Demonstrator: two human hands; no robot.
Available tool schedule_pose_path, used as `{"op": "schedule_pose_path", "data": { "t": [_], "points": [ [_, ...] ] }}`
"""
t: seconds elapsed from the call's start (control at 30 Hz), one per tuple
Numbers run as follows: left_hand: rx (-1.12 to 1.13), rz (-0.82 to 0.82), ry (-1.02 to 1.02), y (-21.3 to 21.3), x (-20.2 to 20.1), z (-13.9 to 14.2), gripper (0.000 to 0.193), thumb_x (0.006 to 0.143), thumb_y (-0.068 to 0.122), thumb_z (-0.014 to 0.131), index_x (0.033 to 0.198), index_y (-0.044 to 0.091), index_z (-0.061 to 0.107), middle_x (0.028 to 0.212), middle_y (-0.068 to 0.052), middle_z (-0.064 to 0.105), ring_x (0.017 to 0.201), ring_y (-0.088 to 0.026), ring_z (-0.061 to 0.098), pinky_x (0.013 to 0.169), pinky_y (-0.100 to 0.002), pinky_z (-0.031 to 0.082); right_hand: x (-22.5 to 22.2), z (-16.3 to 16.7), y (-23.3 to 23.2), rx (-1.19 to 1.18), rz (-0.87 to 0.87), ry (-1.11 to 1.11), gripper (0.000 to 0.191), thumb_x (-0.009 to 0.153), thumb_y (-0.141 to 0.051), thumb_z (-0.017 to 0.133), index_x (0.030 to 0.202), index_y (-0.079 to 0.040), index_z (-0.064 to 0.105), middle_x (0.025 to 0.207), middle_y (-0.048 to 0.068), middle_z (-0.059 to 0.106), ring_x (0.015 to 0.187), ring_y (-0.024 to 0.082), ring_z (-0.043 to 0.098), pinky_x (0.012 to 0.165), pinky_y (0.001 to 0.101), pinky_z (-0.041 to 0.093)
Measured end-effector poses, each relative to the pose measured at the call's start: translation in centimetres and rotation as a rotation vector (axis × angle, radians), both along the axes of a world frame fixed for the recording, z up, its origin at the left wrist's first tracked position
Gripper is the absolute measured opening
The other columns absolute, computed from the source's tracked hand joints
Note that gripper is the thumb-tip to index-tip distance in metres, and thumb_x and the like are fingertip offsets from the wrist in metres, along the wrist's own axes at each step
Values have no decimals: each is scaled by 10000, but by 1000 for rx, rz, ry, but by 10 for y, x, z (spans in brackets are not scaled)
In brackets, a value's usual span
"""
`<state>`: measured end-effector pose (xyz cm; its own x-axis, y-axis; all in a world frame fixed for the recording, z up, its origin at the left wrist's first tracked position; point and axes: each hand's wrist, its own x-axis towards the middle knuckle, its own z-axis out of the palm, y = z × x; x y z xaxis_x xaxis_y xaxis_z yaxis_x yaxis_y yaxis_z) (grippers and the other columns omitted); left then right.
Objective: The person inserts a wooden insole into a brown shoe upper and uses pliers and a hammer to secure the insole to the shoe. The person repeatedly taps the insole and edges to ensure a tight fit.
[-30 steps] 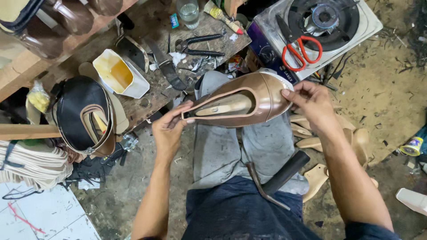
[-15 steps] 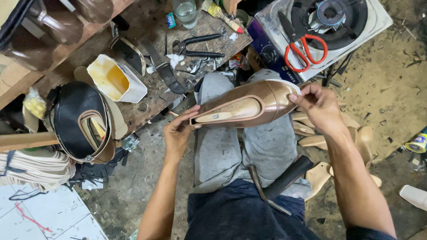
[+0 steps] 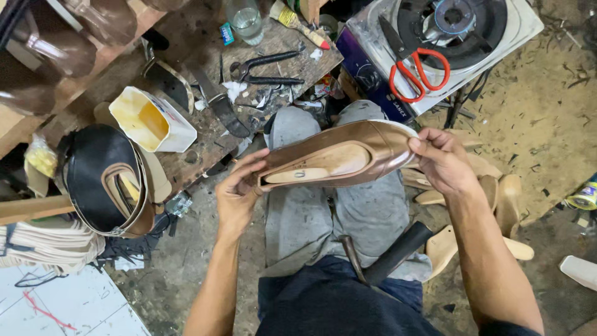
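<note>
Both hands are gripping a bronze shoe (image 3: 348, 155) over the lap: the left hand (image 3: 239, 196) is clamping its heel end, the right hand (image 3: 441, 163) its toe, whose tip is hiding behind the fingers. Scissors (image 3: 413, 71) are lying on the stove (image 3: 516, 31) beyond, whose top is being cut off by the frame edge.

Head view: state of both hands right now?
Left hand: closed on the heel end of the bronze shoe.
Right hand: closed on the shoe's toe end.

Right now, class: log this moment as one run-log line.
left hand: grips shoe heel | right hand: grips toe | shoe: over lap, opening up | bench: pliers
</note>
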<state>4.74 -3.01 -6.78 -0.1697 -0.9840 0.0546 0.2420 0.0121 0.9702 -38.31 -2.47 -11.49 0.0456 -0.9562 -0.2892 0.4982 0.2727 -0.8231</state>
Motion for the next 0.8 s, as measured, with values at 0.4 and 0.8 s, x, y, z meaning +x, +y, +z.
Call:
{"op": "schedule_pose_path", "data": {
  "t": [0.4, 0.8],
  "points": [
    [-129, -115, -146, -1, -32, 40, 432, 806, -142, 773, 1196, 41, 756, 1365, -101, 680, 1241, -206, 663, 1041, -322, 563, -21, -14, 39, 70, -119, 306, 80, 1051, -27, 713, 1028, -3, 640, 967, 82, 702, 890, 168, 646, 865, 339, 530],
    [-99, -160, -2, 8, -31, 41, 477, 810, -64, 805, 1255, 97, 745, 1456, -71, 623, 1287, -165, 628, 1018, -297, 564, -8, 6, 30, 93, -67, 324, 72, 1036, -50, 675, 1081, 4, 660, 1090, 97, 717, 969, 184, 684, 945, 372, 566]
  ]
}}
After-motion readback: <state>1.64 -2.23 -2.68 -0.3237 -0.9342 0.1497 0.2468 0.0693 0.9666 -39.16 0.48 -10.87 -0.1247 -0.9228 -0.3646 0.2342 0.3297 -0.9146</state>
